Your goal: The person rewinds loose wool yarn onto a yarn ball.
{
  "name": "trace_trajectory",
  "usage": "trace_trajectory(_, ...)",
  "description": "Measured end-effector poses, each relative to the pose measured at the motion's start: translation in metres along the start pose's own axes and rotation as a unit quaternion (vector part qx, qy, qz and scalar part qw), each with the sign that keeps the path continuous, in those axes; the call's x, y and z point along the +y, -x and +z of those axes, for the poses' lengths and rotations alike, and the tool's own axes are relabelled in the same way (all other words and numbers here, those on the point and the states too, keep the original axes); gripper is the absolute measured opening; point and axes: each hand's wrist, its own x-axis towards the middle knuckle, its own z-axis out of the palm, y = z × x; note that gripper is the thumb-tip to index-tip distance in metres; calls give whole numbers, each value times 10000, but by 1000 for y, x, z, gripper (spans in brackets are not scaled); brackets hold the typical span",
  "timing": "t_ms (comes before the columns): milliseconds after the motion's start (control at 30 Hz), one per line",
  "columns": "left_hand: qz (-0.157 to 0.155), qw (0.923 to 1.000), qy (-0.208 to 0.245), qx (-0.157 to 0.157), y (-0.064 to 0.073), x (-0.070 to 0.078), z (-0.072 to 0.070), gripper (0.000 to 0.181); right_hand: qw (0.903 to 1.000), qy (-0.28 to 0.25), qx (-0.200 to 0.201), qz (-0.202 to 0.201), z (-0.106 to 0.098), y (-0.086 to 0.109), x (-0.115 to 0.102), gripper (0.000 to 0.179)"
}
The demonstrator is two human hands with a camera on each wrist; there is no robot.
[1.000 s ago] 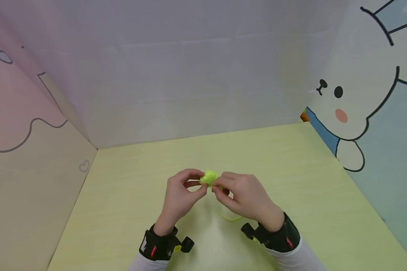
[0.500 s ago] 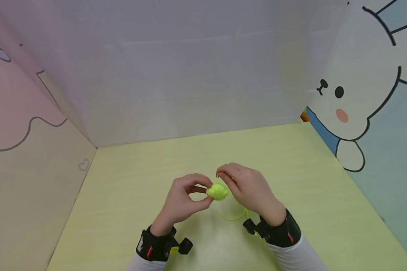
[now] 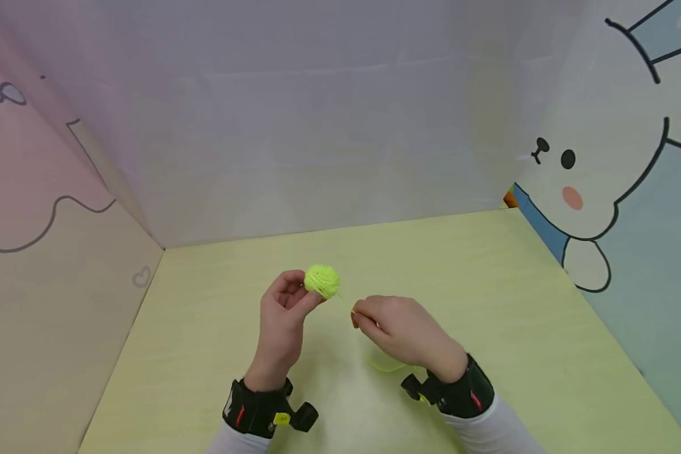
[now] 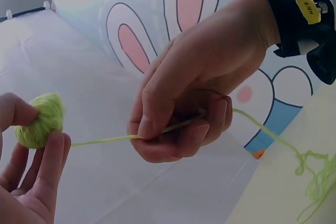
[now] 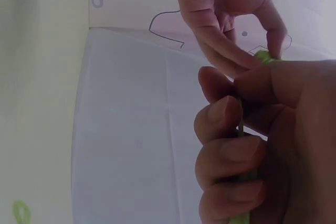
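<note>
A small neon yellow-green ball of yarn (image 3: 322,281) is pinched between the thumb and fingers of my left hand (image 3: 284,318), raised over the table. From the ball a taut strand (image 4: 102,141) runs across to my right hand (image 3: 405,331), whose thumb and forefinger pinch it. The strand passes through the curled fingers of that hand, as the left wrist view shows, and comes out on its far side. In the right wrist view the ball (image 5: 268,57) is mostly hidden behind the hands.
Loose yarn (image 4: 320,177) lies in a tangle on the pale yellow table (image 3: 221,353), partly hidden by my right hand in the head view. A plain pale sheet (image 3: 318,139) stands behind the table, with cartoon-printed panels at left and right. Both wrists wear black camera straps.
My left hand has turned the yarn ball and carried it up and to the left. My right hand rose past the ball, then came lower, now apart from it with the strand.
</note>
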Motion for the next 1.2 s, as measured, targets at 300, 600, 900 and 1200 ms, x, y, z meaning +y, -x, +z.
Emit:
trace_trajectory(300,235,9925,-960,726,-5,-13,-3,32,9983,-165,-18,-556,-1,6,-7,30)
trace_trajectory(600,1014,9638,-2456,200,-3,-20,1,30,9860,25,1269,-1077,-14,8,-6,15)
trace_trajectory(900,1082,9389,-3152,-864,1,-24,3,33,9717,-162,2008,-1230,-21,10,-1,22)
trace_trajectory(1200,1240,9206,-3054,-2096,3,-25,0,35,9705,5,2352,-531,-16,6,5,10)
